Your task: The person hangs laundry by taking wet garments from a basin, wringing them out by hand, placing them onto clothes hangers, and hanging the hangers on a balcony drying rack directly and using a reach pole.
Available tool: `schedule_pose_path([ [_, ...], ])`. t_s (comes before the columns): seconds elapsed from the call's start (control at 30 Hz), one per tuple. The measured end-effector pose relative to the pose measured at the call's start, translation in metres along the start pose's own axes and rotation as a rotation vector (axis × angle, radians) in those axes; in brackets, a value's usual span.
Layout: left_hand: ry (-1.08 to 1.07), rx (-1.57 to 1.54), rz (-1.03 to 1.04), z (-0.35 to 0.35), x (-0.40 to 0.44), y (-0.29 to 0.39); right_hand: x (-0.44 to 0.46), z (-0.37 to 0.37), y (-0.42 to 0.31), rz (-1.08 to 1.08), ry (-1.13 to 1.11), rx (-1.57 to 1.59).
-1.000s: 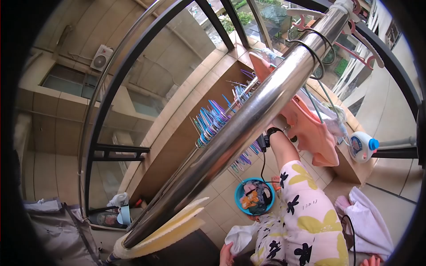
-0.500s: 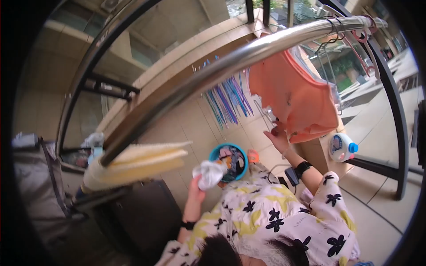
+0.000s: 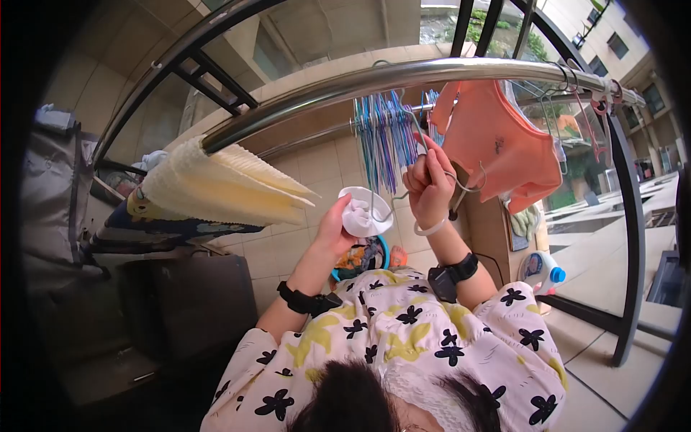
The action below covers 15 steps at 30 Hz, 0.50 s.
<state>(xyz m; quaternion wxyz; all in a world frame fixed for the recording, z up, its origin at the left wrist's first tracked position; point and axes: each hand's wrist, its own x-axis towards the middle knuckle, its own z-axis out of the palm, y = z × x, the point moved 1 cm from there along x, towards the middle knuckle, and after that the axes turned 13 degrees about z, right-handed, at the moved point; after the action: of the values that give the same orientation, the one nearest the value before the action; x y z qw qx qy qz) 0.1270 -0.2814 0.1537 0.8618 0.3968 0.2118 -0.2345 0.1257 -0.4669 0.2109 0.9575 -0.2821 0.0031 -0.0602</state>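
Note:
A small white cloth [image 3: 366, 216] is held by my left hand [image 3: 336, 225], its upper part spread into a round opening. My right hand [image 3: 430, 181] is closed on a grey-green hanger [image 3: 416, 124], whose hook points up beside the metal rail. One curved end of the hanger reaches down to the white cloth; whether it is inside the opening is hard to tell. Right of my right hand, an orange garment [image 3: 497, 147] hangs from the rail [image 3: 345, 86]. Behind my hands are several blue and purple hangers [image 3: 381, 140].
A yellow towel [image 3: 216, 191] hangs over the rail at the left. Below my hands stands a blue basin [image 3: 385, 253] with clothes. A white bottle with a blue cap [image 3: 538, 270] is at the right, near a black frame post [image 3: 635, 237]. A dark box [image 3: 186, 304] stands lower left.
My right hand has risen from beside the orange garment and now holds a hanger near the rail. My left hand has lifted the white cloth towards it. The view has shifted.

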Motion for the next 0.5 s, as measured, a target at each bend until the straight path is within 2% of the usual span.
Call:
schedule_pose_path([
  [0.17, -0.104, -0.069, 0.042, 0.008, -0.01, 0.033, -0.009, -0.024, 0.047, -0.02, 0.01, -0.223],
  [0.2, -0.106, -0.072, 0.047, 0.0, -0.007, 0.043, -0.013, -0.034, 0.055, 0.103, 0.015, -0.262],
  [0.23, -0.133, 0.042, 0.072, -0.012, -0.002, 0.052, -0.016, -0.037, 0.056, 0.227, 0.019, -0.3],
  [0.27, -0.159, 0.155, 0.101, -0.024, 0.002, 0.06, -0.017, -0.04, 0.048, 0.256, 0.041, -0.356],
  [0.3, -0.159, 0.15, 0.11, -0.036, 0.004, 0.065, -0.013, -0.041, 0.042, 0.165, 0.061, -0.468],
  [0.37, -0.086, 0.696, 0.15, -0.062, 0.005, 0.066, -0.008, -0.023, 0.01, 0.095, -0.054, -0.556],
  [0.4, -0.086, 0.693, 0.149, -0.07, 0.007, 0.065, -0.006, -0.017, -0.003, 0.173, -0.142, -0.489],
  [0.43, -0.039, 0.799, 0.154, -0.077, 0.009, 0.064, -0.008, -0.01, -0.008, 0.174, -0.139, -0.492],
  [0.5, 0.001, 0.902, 0.16, -0.086, 0.016, 0.061, -0.011, 0.001, -0.014, 0.168, -0.309, -1.058],
])
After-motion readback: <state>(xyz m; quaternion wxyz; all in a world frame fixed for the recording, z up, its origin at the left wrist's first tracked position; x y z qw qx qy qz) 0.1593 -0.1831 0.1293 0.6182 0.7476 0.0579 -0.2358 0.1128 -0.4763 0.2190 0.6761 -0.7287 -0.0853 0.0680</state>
